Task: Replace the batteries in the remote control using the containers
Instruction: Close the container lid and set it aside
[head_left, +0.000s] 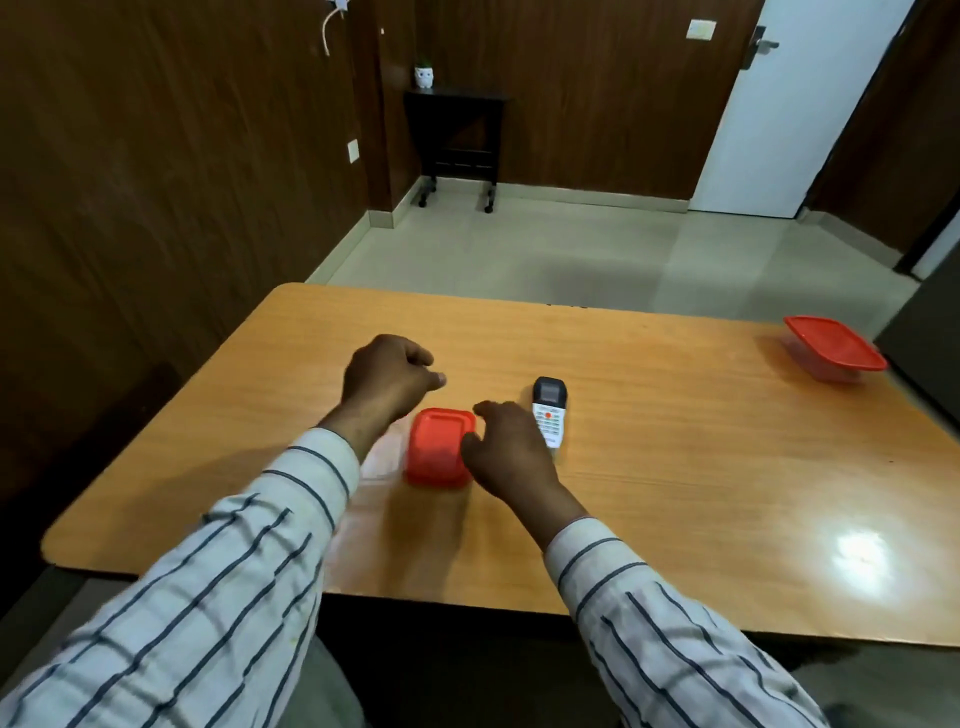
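A small container with a red lid (436, 452) sits near the middle of the wooden table (675, 467). Just to its right lies a white remote control (550, 415) with a dark screen, buttons up. My left hand (387, 382) hovers above and behind the red-lidded container, fingers curled loosely, holding nothing. My right hand (506, 452) rests between the container and the remote, its fingers against the container's right side and covering part of the remote's lower left. A second container with a red lid (834, 348) stands at the far right of the table.
The table's far edge drops to a tiled floor. A dark side table on wheels (457, 140) with a small white pot stands by the wooden wall. A white door (789, 104) is at the back right. A dark object borders the table's right edge.
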